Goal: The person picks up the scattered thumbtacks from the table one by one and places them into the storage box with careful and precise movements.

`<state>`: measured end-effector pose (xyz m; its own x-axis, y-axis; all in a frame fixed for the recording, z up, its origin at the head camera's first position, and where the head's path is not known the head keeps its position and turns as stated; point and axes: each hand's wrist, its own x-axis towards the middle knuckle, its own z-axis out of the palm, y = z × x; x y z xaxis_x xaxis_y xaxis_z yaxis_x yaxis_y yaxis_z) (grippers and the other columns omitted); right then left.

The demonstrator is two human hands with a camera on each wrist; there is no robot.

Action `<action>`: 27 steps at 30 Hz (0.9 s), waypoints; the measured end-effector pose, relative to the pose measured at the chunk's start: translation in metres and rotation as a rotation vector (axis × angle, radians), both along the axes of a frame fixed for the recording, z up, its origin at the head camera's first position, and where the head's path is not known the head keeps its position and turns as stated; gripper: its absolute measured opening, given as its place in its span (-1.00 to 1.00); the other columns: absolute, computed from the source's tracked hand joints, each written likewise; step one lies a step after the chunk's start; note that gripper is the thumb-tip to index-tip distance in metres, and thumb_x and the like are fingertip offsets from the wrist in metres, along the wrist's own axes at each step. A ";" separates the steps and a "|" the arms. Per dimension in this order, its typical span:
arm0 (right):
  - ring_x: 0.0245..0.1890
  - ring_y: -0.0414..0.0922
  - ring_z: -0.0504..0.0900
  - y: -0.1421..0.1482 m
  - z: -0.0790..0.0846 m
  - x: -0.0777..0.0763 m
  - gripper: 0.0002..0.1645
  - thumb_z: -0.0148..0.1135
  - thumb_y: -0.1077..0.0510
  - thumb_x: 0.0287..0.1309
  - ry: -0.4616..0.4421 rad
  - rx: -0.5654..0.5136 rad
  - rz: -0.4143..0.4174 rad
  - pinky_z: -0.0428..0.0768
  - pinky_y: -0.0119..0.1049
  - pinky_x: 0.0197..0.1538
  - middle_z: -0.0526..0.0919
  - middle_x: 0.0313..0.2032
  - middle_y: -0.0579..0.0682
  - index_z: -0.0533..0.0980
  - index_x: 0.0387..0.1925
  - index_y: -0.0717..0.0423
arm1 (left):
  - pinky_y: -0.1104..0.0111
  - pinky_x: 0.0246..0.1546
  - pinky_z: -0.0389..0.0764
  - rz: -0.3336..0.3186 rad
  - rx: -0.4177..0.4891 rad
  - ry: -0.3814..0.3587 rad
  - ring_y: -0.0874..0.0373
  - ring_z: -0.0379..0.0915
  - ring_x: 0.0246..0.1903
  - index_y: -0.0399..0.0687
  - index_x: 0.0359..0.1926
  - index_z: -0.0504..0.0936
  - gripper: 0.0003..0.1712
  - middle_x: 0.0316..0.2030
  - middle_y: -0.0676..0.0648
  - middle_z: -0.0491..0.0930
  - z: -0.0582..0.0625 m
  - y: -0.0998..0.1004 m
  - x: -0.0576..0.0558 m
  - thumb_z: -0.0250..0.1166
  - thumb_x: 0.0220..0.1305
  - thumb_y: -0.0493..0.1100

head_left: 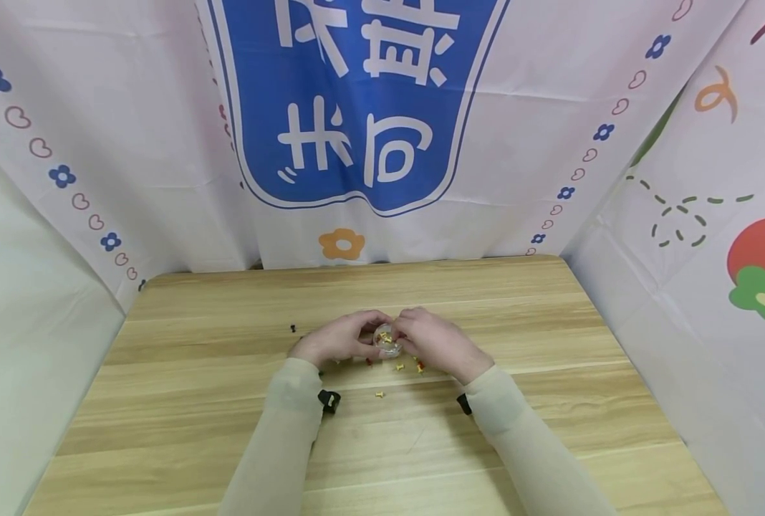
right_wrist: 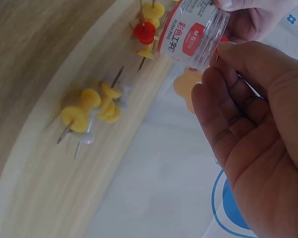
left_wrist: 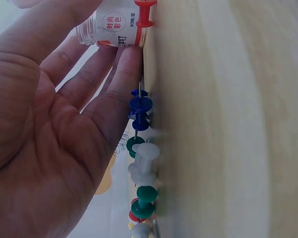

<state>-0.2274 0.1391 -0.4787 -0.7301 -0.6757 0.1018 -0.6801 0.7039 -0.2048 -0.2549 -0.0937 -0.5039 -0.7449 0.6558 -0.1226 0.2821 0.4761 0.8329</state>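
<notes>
A small clear jar (head_left: 387, 342) with a white and red push-pin label stands on the wooden table, several yellow pins showing inside. My left hand (head_left: 339, 338) grips it from the left, fingers and thumb around its side. At the jar's mouth, my right hand (right_wrist: 260, 119) pinches a red push pin (right_wrist: 223, 38) between thumb and fingertips; most of that pin is hidden. Blue pins (left_wrist: 140, 111), a white pin (left_wrist: 145, 163) and green pins (left_wrist: 143, 201) lie beside the left hand. Near the right hand are yellow pins (right_wrist: 75, 118) and a red pin (right_wrist: 145, 32).
A single yellow pin (head_left: 379, 395) lies between the forearms, and a dark pin (head_left: 294, 328) is off to the left. The wooden table (head_left: 228, 444) ends at a printed cloth backdrop (head_left: 537, 143). Dark wrist straps (head_left: 329, 401) show below the hands.
</notes>
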 end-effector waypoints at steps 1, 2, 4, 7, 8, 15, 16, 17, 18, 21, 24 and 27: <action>-0.11 -0.22 0.59 0.000 0.000 0.000 -0.85 0.37 0.14 0.33 -0.003 -0.001 0.003 0.62 -0.34 -0.02 0.66 -0.13 -0.17 0.69 -0.08 -0.02 | 0.12 0.28 0.43 0.001 -0.001 0.000 0.12 0.46 0.24 0.25 0.31 0.54 -0.37 0.22 0.15 0.57 0.000 0.000 0.000 0.51 0.23 -0.01; -0.11 -0.22 0.59 0.000 -0.001 -0.001 -0.84 0.36 0.14 0.33 -0.006 -0.002 0.005 0.62 -0.34 -0.02 0.66 -0.13 -0.17 0.69 -0.08 -0.02 | 0.12 0.28 0.43 0.001 -0.002 0.000 0.12 0.46 0.24 0.26 0.31 0.54 -0.36 0.22 0.15 0.57 0.000 0.000 0.000 0.52 0.23 -0.01; -0.11 -0.23 0.59 0.002 0.000 -0.001 -0.85 0.36 0.14 0.35 -0.014 -0.007 0.007 0.61 -0.35 -0.01 0.66 -0.13 -0.17 0.70 -0.08 -0.02 | 0.13 0.28 0.43 -0.001 -0.006 0.003 0.13 0.46 0.24 0.26 0.31 0.53 -0.37 0.23 0.14 0.57 -0.001 0.000 -0.001 0.51 0.24 -0.01; -0.11 -0.23 0.59 0.006 0.002 -0.003 -0.87 0.34 0.15 0.35 -0.022 -0.023 -0.006 0.61 -0.35 0.00 0.66 -0.14 -0.18 0.69 -0.09 -0.01 | 0.14 0.27 0.44 -0.002 -0.009 0.010 0.14 0.46 0.23 0.21 0.32 0.53 -0.37 0.24 0.09 0.57 -0.003 0.000 -0.002 0.51 0.25 -0.04; -0.11 -0.23 0.59 0.008 0.003 -0.003 -0.87 0.34 0.15 0.35 -0.023 -0.029 -0.013 0.61 -0.35 0.00 0.66 -0.15 -0.19 0.70 -0.10 0.00 | 0.14 0.27 0.44 -0.001 -0.008 0.011 0.14 0.46 0.22 0.18 0.33 0.53 -0.36 0.24 0.07 0.57 -0.003 0.000 -0.002 0.51 0.25 -0.05; -0.20 -0.27 0.58 0.023 0.010 -0.008 -0.91 0.36 0.18 0.32 -0.073 -0.033 -0.059 0.60 -0.38 -0.08 0.64 -0.22 -0.23 0.68 -0.16 -0.03 | 0.15 0.26 0.45 0.004 0.003 -0.016 0.15 0.47 0.18 0.07 0.35 0.51 -0.32 0.23 0.04 0.57 -0.005 0.001 -0.003 0.52 0.23 -0.10; -0.20 -0.27 0.57 0.025 0.011 -0.009 -0.91 0.36 0.18 0.32 -0.091 -0.030 -0.068 0.60 -0.38 -0.08 0.64 -0.22 -0.22 0.68 -0.17 -0.03 | 0.15 0.26 0.45 0.007 0.002 -0.020 0.15 0.47 0.19 0.07 0.35 0.51 -0.32 0.23 0.04 0.57 -0.004 0.001 -0.003 0.52 0.23 -0.11; -0.21 -0.27 0.57 0.027 0.011 -0.009 -0.92 0.36 0.19 0.32 -0.113 -0.025 -0.079 0.60 -0.37 -0.08 0.64 -0.23 -0.22 0.67 -0.17 -0.03 | 0.16 0.26 0.45 0.010 -0.001 -0.023 0.16 0.47 0.19 0.08 0.35 0.51 -0.32 0.24 0.05 0.57 -0.004 0.001 -0.003 0.52 0.23 -0.11; -0.21 -0.26 0.58 0.029 0.011 -0.009 -0.92 0.36 0.19 0.31 -0.137 -0.024 -0.090 0.61 -0.35 -0.08 0.64 -0.24 -0.22 0.67 -0.18 -0.02 | 0.16 0.26 0.45 0.012 -0.004 -0.027 0.16 0.47 0.19 0.09 0.35 0.51 -0.32 0.24 0.05 0.57 -0.004 0.001 -0.002 0.53 0.22 -0.11; -0.21 -0.24 0.60 0.035 0.011 -0.011 -0.91 0.36 0.22 0.29 -0.186 -0.024 -0.110 0.61 -0.29 -0.05 0.65 -0.25 -0.19 0.67 -0.18 0.02 | 0.17 0.26 0.45 0.018 -0.003 -0.037 0.16 0.47 0.19 0.10 0.35 0.51 -0.31 0.24 0.05 0.57 -0.003 0.001 -0.002 0.53 0.22 -0.12; -0.21 -0.22 0.61 0.040 0.009 -0.013 -0.90 0.36 0.23 0.27 -0.211 -0.013 -0.108 0.62 -0.26 -0.04 0.66 -0.25 -0.19 0.69 -0.19 0.04 | 0.17 0.26 0.45 0.016 -0.004 -0.035 0.15 0.47 0.19 0.10 0.35 0.50 -0.31 0.23 0.04 0.57 -0.003 0.001 -0.002 0.53 0.22 -0.13; -0.22 -0.22 0.61 0.044 0.007 -0.015 -0.90 0.36 0.25 0.24 -0.220 -0.002 -0.093 0.62 -0.25 -0.04 0.67 -0.25 -0.19 0.69 -0.21 0.03 | 0.17 0.26 0.45 0.016 -0.008 -0.029 0.15 0.47 0.19 0.09 0.35 0.50 -0.31 0.23 0.03 0.57 -0.002 0.001 -0.003 0.52 0.22 -0.13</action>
<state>-0.2420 0.1834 -0.4713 -0.7939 -0.6045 -0.0650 -0.5513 0.7608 -0.3424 -0.2575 -0.0927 -0.5064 -0.7511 0.6430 -0.1496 0.2506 0.4873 0.8365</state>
